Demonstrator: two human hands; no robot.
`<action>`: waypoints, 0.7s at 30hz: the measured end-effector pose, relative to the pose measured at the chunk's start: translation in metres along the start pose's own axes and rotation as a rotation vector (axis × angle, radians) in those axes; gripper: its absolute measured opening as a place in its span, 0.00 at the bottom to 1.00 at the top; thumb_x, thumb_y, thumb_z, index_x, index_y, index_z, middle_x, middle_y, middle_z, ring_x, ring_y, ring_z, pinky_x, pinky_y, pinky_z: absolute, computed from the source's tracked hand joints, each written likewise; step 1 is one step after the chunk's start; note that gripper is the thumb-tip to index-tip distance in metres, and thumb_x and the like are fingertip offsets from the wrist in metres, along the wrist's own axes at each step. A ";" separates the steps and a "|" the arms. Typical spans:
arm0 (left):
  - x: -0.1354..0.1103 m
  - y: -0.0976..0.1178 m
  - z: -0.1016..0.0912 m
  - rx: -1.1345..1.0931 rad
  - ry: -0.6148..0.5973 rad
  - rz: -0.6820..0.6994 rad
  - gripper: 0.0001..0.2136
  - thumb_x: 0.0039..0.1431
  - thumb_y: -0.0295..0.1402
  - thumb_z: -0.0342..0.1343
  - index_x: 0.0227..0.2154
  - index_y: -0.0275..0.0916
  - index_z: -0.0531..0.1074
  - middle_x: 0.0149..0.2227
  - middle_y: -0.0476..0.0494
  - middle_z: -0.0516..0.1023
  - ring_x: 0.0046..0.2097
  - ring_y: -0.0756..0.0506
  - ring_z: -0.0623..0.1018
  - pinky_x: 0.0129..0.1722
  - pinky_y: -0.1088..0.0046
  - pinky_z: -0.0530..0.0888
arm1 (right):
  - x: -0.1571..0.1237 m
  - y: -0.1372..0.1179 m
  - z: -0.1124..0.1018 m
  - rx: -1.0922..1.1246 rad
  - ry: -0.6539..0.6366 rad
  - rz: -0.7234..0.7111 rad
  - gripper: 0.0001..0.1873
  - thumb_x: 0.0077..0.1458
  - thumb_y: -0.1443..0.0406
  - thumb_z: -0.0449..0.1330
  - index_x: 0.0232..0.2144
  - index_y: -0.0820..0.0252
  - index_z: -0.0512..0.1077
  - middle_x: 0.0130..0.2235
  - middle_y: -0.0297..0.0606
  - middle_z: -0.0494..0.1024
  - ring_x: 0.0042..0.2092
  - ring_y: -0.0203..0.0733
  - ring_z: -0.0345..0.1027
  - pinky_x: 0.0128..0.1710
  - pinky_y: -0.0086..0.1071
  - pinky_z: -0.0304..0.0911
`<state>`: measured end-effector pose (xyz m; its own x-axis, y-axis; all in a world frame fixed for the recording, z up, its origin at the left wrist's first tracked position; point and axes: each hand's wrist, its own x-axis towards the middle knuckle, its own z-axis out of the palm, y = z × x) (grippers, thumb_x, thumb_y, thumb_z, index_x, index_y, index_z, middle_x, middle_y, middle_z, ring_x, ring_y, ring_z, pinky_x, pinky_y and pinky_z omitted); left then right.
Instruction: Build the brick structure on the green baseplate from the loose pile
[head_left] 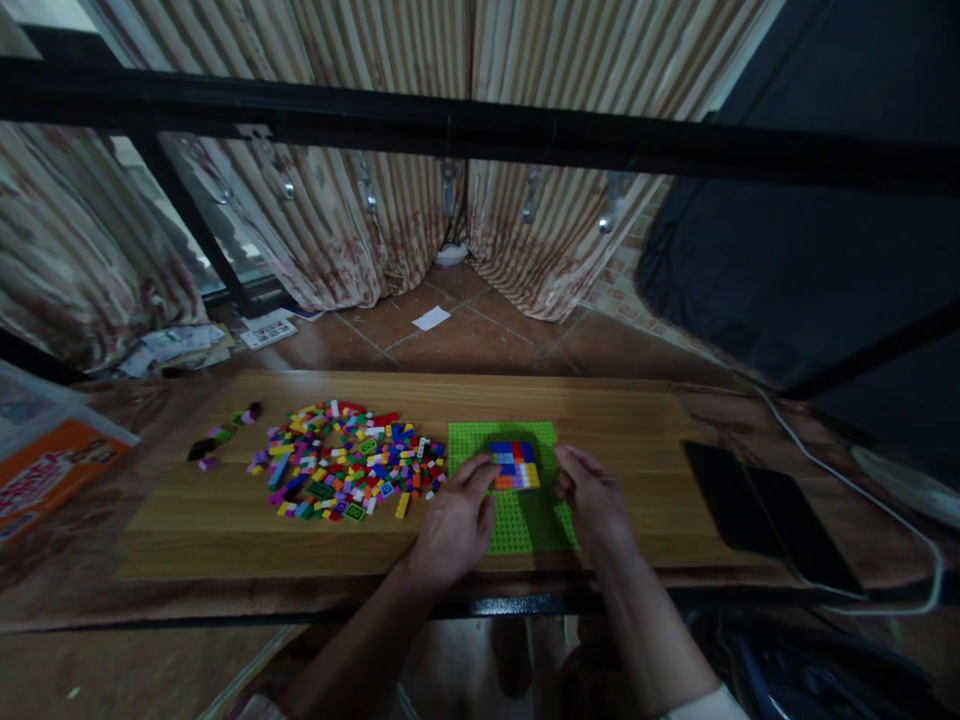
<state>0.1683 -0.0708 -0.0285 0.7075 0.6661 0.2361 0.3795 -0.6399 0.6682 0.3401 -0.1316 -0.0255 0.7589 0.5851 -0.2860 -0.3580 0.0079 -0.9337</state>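
A green studded baseplate (510, 535) lies on the wooden board. Over its middle is a small rectangular build of toy bricks (517, 465), with blue, red, yellow, white and orange bricks on top. My left hand (455, 520) is closed at the build's left edge, thumb and fingers gripping it there. To the right, my right hand (592, 497) is closed in a pinch by the baseplate's right edge, apart from the build. Whatever may be between its fingertips is hidden.
A wide pile of loose toy bricks (345, 460) covers the board's left part. A short row of bricks (225, 432) lies farther left. An orange-labelled box (60, 470) stands at far left. Dark flat panels (765, 510) and a white cable (900, 515) are at right. A black bar (480, 130) crosses beyond.
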 end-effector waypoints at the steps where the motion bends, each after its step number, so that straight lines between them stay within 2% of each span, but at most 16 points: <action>1: 0.001 -0.001 -0.001 -0.008 0.012 -0.023 0.19 0.59 0.24 0.47 0.53 0.39 0.66 0.57 0.41 0.68 0.56 0.45 0.70 0.58 0.65 0.68 | 0.000 -0.002 0.001 0.020 0.024 -0.022 0.20 0.31 0.54 0.72 0.25 0.60 0.76 0.16 0.24 0.63 0.19 0.27 0.50 0.17 0.24 0.47; 7: 0.002 -0.001 -0.005 0.001 0.017 -0.173 0.20 0.58 0.25 0.48 0.55 0.39 0.64 0.52 0.40 0.72 0.50 0.43 0.75 0.52 0.64 0.73 | -0.010 -0.012 0.012 0.075 -0.012 -0.038 0.18 0.32 0.56 0.73 0.25 0.61 0.76 0.22 0.29 0.70 0.21 0.26 0.53 0.18 0.22 0.51; 13: 0.002 -0.004 -0.007 0.041 0.048 -0.149 0.21 0.58 0.25 0.47 0.55 0.38 0.65 0.51 0.39 0.74 0.51 0.43 0.74 0.53 0.64 0.71 | -0.016 -0.026 0.002 0.150 -0.116 -0.074 0.13 0.37 0.62 0.72 0.29 0.59 0.77 0.28 0.32 0.74 0.26 0.28 0.61 0.23 0.22 0.56; 16: 0.001 -0.008 -0.009 0.015 0.081 -0.132 0.19 0.58 0.25 0.47 0.53 0.38 0.67 0.49 0.40 0.75 0.48 0.44 0.76 0.51 0.66 0.72 | -0.025 -0.040 -0.020 0.146 -0.202 -0.107 0.13 0.39 0.60 0.71 0.31 0.55 0.77 0.28 0.32 0.73 0.28 0.31 0.64 0.25 0.25 0.59; 18: -0.005 -0.007 -0.012 -0.026 0.092 -0.128 0.17 0.57 0.25 0.48 0.50 0.38 0.69 0.46 0.40 0.77 0.45 0.45 0.77 0.48 0.68 0.73 | -0.040 -0.055 -0.046 0.050 -0.341 -0.198 0.11 0.46 0.56 0.67 0.34 0.50 0.76 0.27 0.34 0.71 0.29 0.36 0.65 0.25 0.29 0.61; 21: -0.029 0.004 -0.016 -0.083 0.123 -0.143 0.15 0.58 0.26 0.47 0.46 0.37 0.72 0.43 0.40 0.78 0.45 0.45 0.77 0.47 0.70 0.72 | -0.074 -0.082 -0.095 -0.221 -0.507 -0.363 0.07 0.57 0.57 0.60 0.39 0.44 0.73 0.40 0.39 0.75 0.41 0.44 0.69 0.32 0.36 0.67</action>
